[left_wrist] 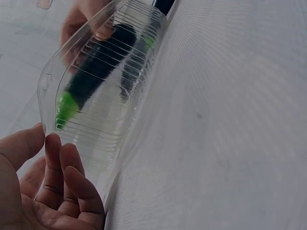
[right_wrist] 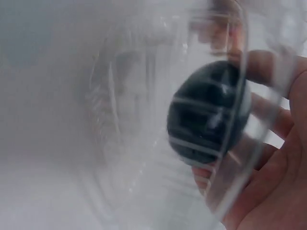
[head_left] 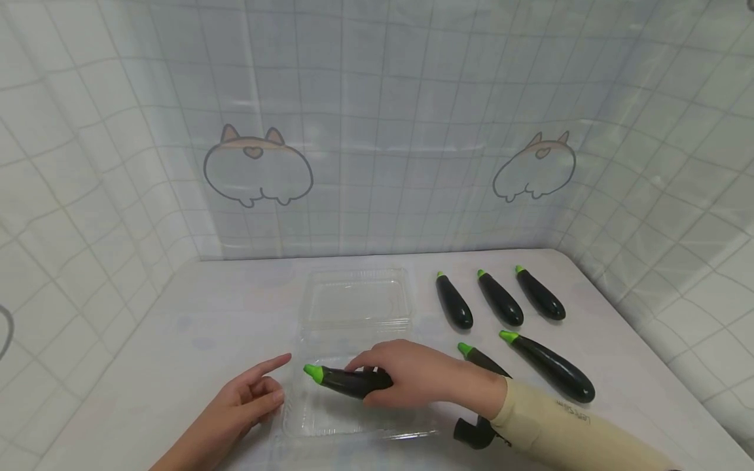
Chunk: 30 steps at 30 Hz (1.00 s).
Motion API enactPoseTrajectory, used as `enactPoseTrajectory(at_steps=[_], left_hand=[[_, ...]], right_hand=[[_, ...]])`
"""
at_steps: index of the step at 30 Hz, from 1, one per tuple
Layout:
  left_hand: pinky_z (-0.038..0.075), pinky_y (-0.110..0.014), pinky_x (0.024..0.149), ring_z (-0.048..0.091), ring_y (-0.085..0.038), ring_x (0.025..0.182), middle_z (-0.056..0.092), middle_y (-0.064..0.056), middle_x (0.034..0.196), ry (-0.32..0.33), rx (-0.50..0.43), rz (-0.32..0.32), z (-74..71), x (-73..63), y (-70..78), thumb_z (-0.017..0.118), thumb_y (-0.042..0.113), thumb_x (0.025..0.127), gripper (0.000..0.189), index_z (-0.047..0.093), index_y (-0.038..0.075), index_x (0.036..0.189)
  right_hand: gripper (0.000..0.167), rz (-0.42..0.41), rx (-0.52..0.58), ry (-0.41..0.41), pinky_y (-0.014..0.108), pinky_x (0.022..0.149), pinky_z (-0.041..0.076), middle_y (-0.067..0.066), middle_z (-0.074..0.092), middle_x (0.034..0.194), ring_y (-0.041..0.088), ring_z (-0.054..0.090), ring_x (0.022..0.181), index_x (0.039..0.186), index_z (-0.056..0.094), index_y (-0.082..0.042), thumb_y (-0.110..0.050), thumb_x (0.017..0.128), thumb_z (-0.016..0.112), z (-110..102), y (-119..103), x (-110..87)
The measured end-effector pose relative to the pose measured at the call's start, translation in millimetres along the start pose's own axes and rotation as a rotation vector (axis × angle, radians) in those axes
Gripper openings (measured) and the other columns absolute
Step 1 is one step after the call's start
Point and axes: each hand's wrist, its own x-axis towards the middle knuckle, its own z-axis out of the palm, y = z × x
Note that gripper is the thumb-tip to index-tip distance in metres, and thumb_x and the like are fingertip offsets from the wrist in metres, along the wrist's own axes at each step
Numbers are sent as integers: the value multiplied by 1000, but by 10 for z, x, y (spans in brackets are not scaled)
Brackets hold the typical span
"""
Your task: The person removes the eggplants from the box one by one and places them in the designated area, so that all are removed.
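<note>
My right hand (head_left: 406,376) grips a glossy dark eggplant (head_left: 347,383) with a bright green stem by its thick end. The stem points left, and the eggplant is over the base of an open clear plastic clamshell box (head_left: 330,422). Through the box's ribbed wall, the left wrist view shows the eggplant (left_wrist: 96,67) tilted, stem low; whether it touches the bottom I cannot tell. My left hand (head_left: 241,402) is at the box's left edge, its thumb and a curled finger pinching the rim (left_wrist: 45,86). The right wrist view is blurred, showing the eggplant's rounded end (right_wrist: 206,115).
The box's lid (head_left: 356,297) lies folded back behind the base. To the right, several more eggplants (head_left: 501,297) lie spaced apart; one (head_left: 480,358) is partly hidden by my right wrist. A black device (head_left: 474,433) is under that wrist. Gridded cloth walls (head_left: 377,163) enclose the table.
</note>
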Motion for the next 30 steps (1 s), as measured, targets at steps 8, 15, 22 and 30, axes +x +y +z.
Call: enactPoseTrajectory(at_steps=[8,15,22,30], left_hand=[[44,-25,64,52,-14,75,57,-13,97,7,15,-8,9,-14,4,63,21,99,65,31,11,155],[45,-25,66,53,-14,76,57,-13,97,2,7,-2,4,-15,-8,63,21,99,65,30,12,155],[45,-25,64,54,-16,77,58,-13,97,15,11,-17,3,-9,-1,64,21,98,66,31,12,155],[44,-24,63,54,-15,77,57,-13,97,5,8,1,6,-27,2,63,20,99,65,31,11,155]], right_hand=[[43,20,-10,106,24,85,45,-17,61,113,1,55,98,133,61,-28,-29,91,71,-139,51,-134],[43,52,7,193,27,85,47,-18,60,116,3,56,99,133,61,-31,-27,91,69,-238,94,-279],[45,96,-8,269,29,84,48,-19,60,117,3,56,99,135,59,-34,-28,92,68,-351,119,-457],[48,178,-27,348,30,80,48,-19,61,113,5,56,93,137,57,-31,-28,92,70,-484,224,-741]])
